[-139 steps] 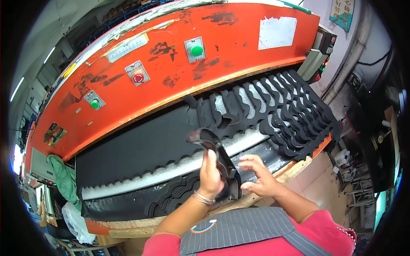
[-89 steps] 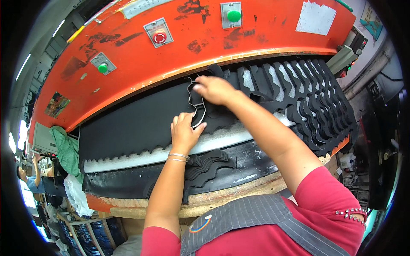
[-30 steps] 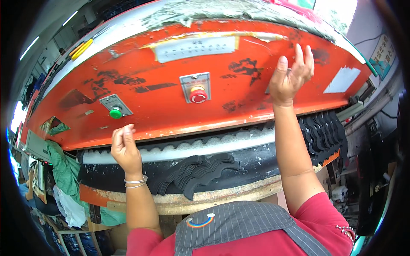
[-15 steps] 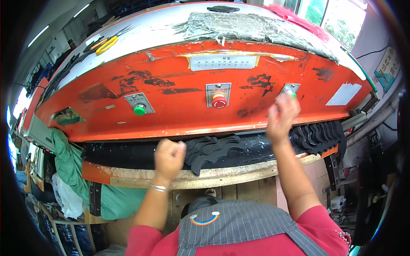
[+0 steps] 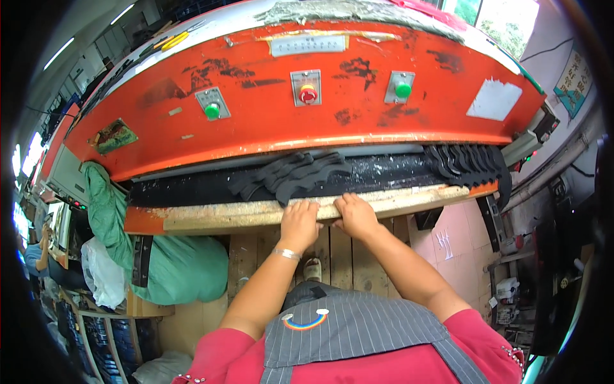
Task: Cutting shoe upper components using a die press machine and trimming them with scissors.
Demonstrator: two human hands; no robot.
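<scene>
Resting my left hand [image 5: 299, 224] and right hand [image 5: 355, 216] flat, holding nothing, on the wooden bed edge [image 5: 217, 216], I keep fingers clear of the black cut pieces [image 5: 291, 176] just beyond.

A worn wooden bench [image 5: 211, 216] is carrying a black mat [image 5: 192, 189]; a pile of black cutouts [image 5: 291, 176] is lying mid-bench, more cutouts [image 5: 465, 165] at right.

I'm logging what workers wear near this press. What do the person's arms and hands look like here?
Both forearms are bare, with no gloves on the left hand or the right hand. A thin silver bangle circles the left wrist. Short red sleeves cover the upper arms, under a grey pinstriped apron bearing a small rainbow arc.
</scene>
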